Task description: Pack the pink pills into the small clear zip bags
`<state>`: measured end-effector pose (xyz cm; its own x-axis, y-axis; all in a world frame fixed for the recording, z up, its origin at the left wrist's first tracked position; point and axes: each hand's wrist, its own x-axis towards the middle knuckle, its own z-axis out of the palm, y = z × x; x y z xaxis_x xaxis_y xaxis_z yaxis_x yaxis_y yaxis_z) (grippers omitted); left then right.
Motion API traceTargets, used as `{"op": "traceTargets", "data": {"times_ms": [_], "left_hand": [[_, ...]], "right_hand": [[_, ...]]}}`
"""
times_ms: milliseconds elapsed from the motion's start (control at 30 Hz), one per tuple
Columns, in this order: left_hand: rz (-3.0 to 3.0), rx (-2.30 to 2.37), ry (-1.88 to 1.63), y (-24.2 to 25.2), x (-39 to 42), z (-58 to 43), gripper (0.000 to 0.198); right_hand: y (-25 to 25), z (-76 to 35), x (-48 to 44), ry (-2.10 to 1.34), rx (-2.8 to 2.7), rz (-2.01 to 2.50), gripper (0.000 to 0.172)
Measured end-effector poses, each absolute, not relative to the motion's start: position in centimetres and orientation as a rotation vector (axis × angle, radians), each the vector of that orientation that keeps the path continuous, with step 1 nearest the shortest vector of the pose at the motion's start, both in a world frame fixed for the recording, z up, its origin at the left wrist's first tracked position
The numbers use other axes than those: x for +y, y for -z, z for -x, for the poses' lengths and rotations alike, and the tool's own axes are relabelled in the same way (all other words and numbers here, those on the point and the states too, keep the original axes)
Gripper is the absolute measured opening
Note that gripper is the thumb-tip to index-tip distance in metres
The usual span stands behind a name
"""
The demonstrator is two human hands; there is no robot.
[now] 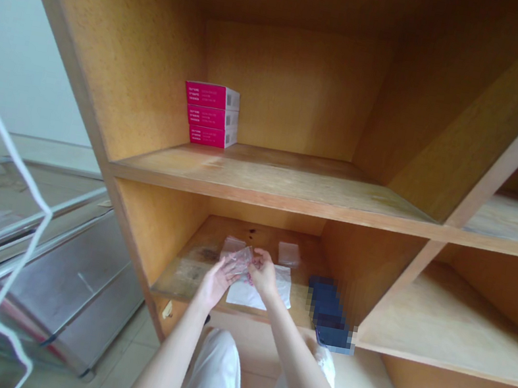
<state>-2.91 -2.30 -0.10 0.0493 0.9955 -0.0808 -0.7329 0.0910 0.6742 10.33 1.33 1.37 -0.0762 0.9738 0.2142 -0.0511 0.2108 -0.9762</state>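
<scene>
Both my hands reach into the lower shelf compartment [184,274] of a wooden unit. My left hand [216,280] and my right hand [263,274] together grip a small clear plastic bag [241,260], fingers closed on its edges. Under them lies a white sheet of paper [251,294]. Two more small clear bags lie on the shelf behind: one [232,245] at the left, one [289,253] at the right.
A stack of three pink boxes [211,115] stands at the back left of the upper shelf [291,183]. A dark blue object [331,314], blurred out, lies at the right of the lower compartment. A white cable [7,143] hangs at left over metal-framed panels [48,277] on the floor.
</scene>
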Motion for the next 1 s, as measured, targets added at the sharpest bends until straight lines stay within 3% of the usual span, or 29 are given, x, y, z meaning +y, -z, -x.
{"op": "traceTargets", "data": {"times_ms": [467, 800, 1000], "left_hand": [[-0.487, 0.655, -1.433, 0.5, -2.1, 2.9, 0.033], [-0.695, 0.747, -1.347, 0.1, -2.7, 1.9, 0.019], [-0.695, 0.756, -1.376, 0.5, -2.7, 2.1, 0.022]], "right_hand": [[-3.0, -11.3, 0.6, -0.936, -1.266, 0.944, 0.032], [-3.6, -11.8, 0.0, -1.148, -1.342, 0.884, 0.031], [-3.3, -11.7, 0.2, -1.161, -1.287, 0.887, 0.030]]}}
